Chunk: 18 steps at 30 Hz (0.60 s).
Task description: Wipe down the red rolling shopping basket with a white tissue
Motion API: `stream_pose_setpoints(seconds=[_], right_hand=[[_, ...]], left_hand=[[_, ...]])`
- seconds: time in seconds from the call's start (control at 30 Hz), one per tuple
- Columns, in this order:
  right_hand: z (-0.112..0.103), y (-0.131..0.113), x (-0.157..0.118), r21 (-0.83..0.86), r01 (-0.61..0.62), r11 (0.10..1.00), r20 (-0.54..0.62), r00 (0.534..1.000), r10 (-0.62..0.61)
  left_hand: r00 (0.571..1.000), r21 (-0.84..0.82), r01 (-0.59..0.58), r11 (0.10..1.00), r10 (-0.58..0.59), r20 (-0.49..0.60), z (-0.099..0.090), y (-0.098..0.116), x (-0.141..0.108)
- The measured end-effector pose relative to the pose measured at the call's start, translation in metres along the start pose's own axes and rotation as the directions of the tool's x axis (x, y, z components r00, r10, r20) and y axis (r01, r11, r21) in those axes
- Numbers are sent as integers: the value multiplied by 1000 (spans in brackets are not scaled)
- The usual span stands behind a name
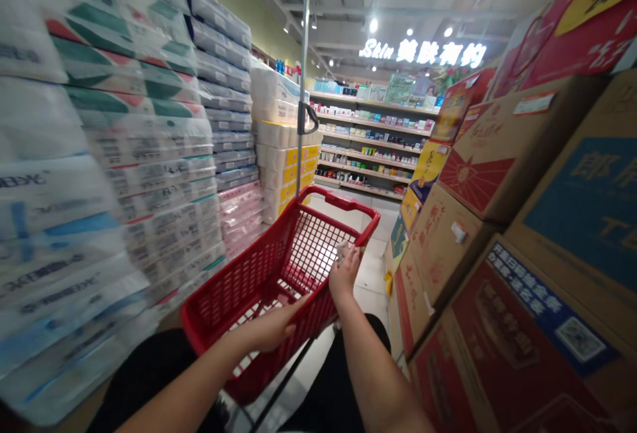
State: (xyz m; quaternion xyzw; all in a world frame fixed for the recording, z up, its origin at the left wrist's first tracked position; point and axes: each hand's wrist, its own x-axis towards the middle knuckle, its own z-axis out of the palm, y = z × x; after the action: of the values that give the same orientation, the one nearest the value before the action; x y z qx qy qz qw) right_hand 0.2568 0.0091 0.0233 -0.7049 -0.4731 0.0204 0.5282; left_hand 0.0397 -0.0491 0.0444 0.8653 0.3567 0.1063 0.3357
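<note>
Your left hand (pixel 275 327) is gripping the red basket (pixel 321 313); ahead, your right hand (pixel 346 274) is pressing a pale cloth (pixel 342 250) against it; uneven pushing could be tipping it.

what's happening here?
A person in a shop aisle is handling a red basket. The left hand grips its near side rim, while the right hand holds a crumpled pale wad, perhaps cloth or tissue, at the rim farther along. Wrapped packs are stacked on the left, cardboard boxes on the right, and stocked shelves stand ahead.
</note>
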Motion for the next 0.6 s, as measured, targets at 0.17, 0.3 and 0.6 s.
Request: stream_pose_setpoints(seconds=[0.17, 0.3, 0.6], right_hand=[[-5, -3, -22, 77, 16, 997, 61, 998, -20], [-7, -6, -36, 50, 72, 996, 107, 991, -77], [-41, -17, -52, 102, 295, 950, 59, 952, -302]], left_hand=[[999, 60, 46, 997, -47, 17, -25, -27, -4], [969, 275, 212, 938, -165, -183, -38, -51, 1], [861, 435, 417, 798, -194, -471, -69, -107, 3]])
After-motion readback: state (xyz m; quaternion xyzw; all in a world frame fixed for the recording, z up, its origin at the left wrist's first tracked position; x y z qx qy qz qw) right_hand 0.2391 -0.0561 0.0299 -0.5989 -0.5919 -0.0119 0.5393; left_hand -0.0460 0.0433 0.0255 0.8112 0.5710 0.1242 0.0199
